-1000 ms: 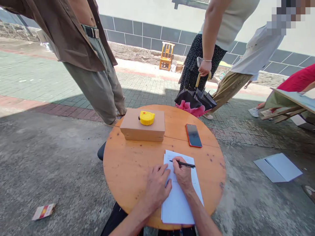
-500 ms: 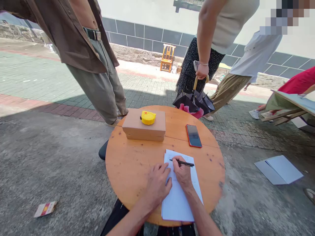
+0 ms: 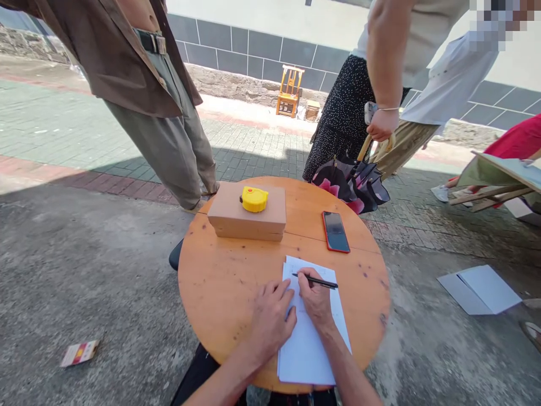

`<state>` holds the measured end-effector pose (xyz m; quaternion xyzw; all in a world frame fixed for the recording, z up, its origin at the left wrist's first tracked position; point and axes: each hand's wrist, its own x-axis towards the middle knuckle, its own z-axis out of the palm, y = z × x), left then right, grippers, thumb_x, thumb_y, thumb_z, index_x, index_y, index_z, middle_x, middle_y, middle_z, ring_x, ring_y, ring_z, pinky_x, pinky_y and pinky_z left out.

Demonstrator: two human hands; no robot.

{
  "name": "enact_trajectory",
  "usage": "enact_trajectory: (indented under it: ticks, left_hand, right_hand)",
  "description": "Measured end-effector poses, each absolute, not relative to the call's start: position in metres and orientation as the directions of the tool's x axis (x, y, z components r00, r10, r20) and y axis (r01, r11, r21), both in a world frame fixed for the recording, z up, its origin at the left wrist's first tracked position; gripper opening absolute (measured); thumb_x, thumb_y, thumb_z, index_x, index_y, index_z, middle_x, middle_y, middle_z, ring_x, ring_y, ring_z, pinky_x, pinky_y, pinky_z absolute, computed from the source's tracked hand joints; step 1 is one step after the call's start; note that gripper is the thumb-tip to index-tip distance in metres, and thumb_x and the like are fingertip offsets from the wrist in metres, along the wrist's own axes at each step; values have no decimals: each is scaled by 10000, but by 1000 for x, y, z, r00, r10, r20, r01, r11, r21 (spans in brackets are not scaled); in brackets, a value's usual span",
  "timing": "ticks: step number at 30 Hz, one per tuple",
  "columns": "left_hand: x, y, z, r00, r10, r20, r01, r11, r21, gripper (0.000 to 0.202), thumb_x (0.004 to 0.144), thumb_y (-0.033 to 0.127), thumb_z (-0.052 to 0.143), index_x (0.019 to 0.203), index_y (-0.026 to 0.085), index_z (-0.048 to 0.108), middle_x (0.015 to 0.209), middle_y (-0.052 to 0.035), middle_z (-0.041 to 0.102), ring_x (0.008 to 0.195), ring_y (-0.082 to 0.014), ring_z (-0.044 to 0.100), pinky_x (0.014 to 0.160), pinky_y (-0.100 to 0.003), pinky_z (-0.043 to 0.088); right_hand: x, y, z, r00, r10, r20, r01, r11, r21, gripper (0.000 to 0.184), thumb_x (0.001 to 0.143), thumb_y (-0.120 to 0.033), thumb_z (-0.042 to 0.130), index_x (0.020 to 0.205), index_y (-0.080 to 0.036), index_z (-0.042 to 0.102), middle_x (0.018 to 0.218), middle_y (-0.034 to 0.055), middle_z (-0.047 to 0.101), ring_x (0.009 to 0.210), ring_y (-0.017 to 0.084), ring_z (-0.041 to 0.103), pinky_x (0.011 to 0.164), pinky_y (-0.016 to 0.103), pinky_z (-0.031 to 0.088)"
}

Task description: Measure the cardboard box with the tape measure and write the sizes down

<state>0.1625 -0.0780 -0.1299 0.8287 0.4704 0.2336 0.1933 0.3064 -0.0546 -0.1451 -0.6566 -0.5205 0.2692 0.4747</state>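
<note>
My right hand (image 3: 315, 301) grips a black pen (image 3: 321, 281) with its tip over the upper part of a stack of white paper (image 3: 305, 361). Faint writing shows on the top sheet. My left hand (image 3: 274, 316) lies flat with fingers stretched, partly on the table and with its fingertips and thumb at the paper's left edge. Beyond the hands, a brown cardboard box (image 3: 247, 225) sits on the round wooden table (image 3: 220, 304), with a yellow tape measure (image 3: 254, 199) on top. A phone in a red case (image 3: 336, 232) lies at the right, face up.
One person in a brown shirt (image 3: 131, 73) stands beyond the table's left side. Another person in a dotted skirt (image 3: 338, 113) holds a folded umbrella (image 3: 353, 181) by the far right edge. A white folder (image 3: 479, 289) and a small carton (image 3: 80, 353) lie on the ground.
The person with the umbrella has shifted right, and the umbrella with them. The view has tilted slightly. My hands keep nearly the same place, pen still on the paper's upper part.
</note>
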Motion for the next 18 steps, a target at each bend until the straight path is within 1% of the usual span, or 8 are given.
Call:
enact_trajectory:
  ticks: [12,18]
  left_hand:
    - [162,-78,-128,441,874,204,695,-476,539,237,841,191,545,1065,227,615,1326,-19,577,1104,-257,489,933,-435,414]
    - [162,-78,-129,442,870,218,697,-486,528,253,831,185,552,1072,228,617,1316,-28,587,1100,-255,502,922,-430,431]
  right_hand:
    - [305,-55,-141,303,946,119,413,-17,-910,190,863,-333,507,803,-179,602,647,-5,573,545,131,477,514,242,385]
    - [305,-54,-143,315,942,119,379,-9,-926,180,849,-331,517,790,-183,599,670,3,585,599,144,505,551,248,402]
